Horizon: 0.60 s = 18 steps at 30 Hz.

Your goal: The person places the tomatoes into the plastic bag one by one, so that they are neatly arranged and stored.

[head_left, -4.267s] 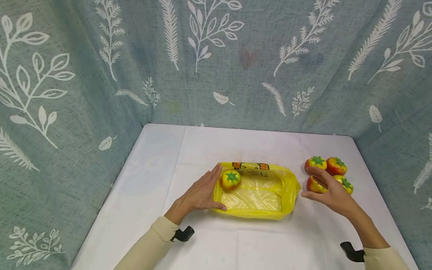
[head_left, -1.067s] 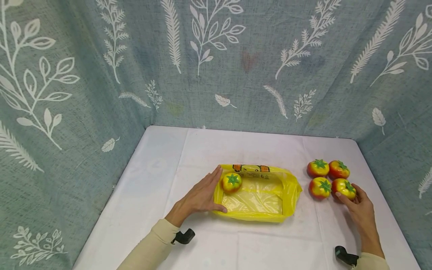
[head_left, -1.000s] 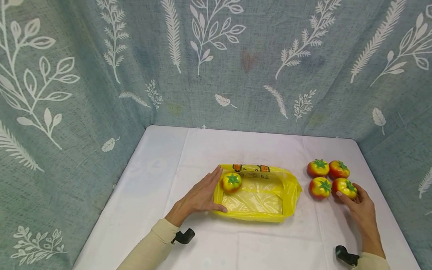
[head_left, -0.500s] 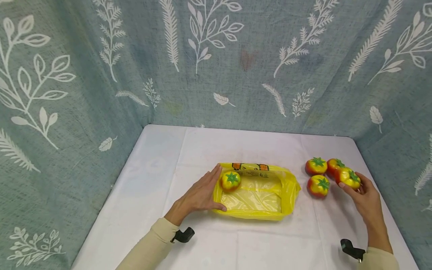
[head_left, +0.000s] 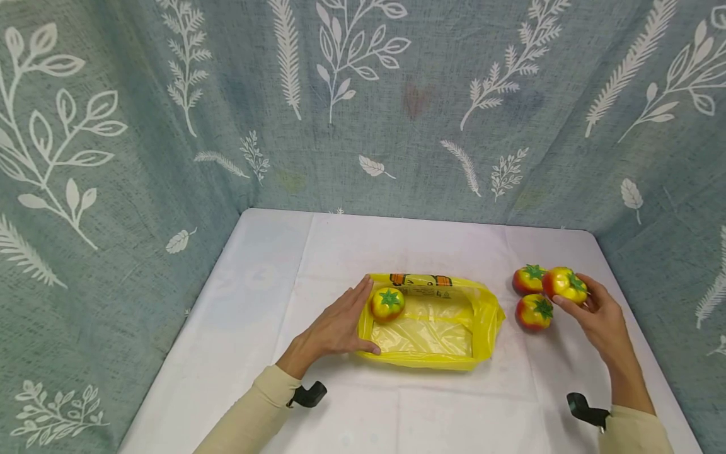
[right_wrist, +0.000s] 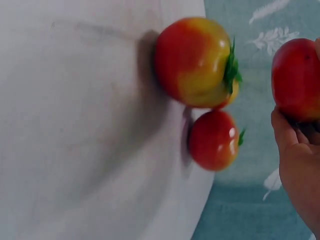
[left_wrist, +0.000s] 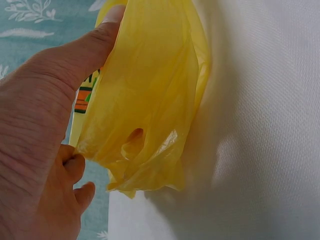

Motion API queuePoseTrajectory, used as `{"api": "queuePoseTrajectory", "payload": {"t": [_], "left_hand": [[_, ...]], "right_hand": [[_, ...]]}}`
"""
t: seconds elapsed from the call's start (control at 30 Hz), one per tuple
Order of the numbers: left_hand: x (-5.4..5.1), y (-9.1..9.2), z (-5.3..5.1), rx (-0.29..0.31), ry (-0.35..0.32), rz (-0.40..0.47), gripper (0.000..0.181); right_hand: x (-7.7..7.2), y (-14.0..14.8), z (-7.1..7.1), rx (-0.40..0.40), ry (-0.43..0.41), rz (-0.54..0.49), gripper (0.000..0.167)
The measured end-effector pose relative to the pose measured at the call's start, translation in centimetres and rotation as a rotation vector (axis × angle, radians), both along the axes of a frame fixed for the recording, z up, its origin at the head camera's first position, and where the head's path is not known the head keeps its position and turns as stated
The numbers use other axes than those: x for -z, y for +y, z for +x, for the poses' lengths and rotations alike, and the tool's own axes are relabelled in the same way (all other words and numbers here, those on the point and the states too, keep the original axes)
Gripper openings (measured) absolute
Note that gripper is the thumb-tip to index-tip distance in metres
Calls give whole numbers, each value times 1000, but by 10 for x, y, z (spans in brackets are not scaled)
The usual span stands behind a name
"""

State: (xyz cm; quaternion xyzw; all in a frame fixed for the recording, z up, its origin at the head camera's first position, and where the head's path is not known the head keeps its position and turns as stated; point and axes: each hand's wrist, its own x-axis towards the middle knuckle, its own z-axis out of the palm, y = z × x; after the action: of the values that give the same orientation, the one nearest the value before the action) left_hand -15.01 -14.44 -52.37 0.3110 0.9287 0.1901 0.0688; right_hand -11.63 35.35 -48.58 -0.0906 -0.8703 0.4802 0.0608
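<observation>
Yellow bag (head_left: 428,364) has one tomato (head_left: 388,306) inside, and the left hand (head_left: 334,325) holds the bag's end. The right hand (head_left: 602,316) grips a second tomato (head_left: 564,285) above the table (head_left: 340,403). At least two more tomatoes (head_left: 533,313) sit there, outside.

Bag (head_left: 489,321) on table (head_left: 454,416) (one tomato (head_left: 387,306) inside), other tomatoes (head_left: 534,313) to right.

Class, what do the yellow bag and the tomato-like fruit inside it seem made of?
Yellow bag: thin, shiny plastic film, judging by its creases and translucence. Tomato-like fruit: perhaps glossy painted plastic or foam, given its smooth sheen; I can't tell which.
</observation>
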Motion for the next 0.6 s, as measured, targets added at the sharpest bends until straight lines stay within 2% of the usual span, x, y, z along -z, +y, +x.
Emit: {"api": "queuePoseTrajectory", "payload": {"t": [0.27,0.6], "left_hand": [[1,1,1,0,0,-7,138],[-2,2,1,7,-8,-15,138]], "right_hand": [[-18,-28,-9,-136,56,-19,79],[-38,-60,-29,-290,102,-3,79]]}}
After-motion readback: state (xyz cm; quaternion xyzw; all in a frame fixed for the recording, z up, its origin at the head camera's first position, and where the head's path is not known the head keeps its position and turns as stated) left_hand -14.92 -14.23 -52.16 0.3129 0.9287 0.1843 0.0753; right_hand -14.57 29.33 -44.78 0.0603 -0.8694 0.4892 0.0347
